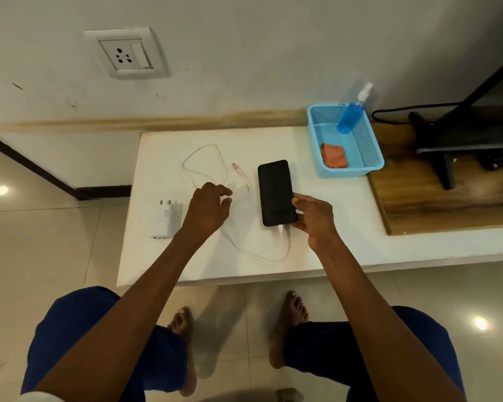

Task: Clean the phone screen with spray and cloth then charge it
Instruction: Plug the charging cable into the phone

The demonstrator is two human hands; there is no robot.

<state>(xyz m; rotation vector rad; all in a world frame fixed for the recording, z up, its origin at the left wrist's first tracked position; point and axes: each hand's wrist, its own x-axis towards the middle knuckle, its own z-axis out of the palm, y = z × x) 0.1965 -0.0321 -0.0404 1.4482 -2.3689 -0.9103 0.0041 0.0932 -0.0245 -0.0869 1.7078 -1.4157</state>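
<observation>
Head view: the phone [276, 192] is lying flat, screen dark, on the white ledge [346, 227], and everything below is placed relative to it. Your right hand [314, 219] is gripping the phone's near right corner, thumb on the right edge and fingers curling under the bottom edge. The white cable [224, 181] is sitting plugged into the phone's near end; from there it's looping toward you, running left under your left hand [208, 211], then coiling in a loose loop to the phone's far left. Its free plug end [236, 166] is lying just left of the phone's far end, not connected to anything. Your left hand is hovering left of the phone w/ fingers loosely curled, holding nothing; can't tell if the fingertips are touching the cable. The white charger adapter [167, 220] is lying on its side further left, beyond that hand, pins pointing away from you. Just right of the phone's far end, the blue basket [372, 158] is sitting on the ledge; the orange cloth [334, 155] is lying in its near part and the blue spray bottle [350, 116] is leaning in its far part. The wall socket [128, 53] is sitting high up, far left of the phone. Well to the right, a TV stand [445, 166] and a remote [500, 158] are resting on a wooden top [447, 204].
</observation>
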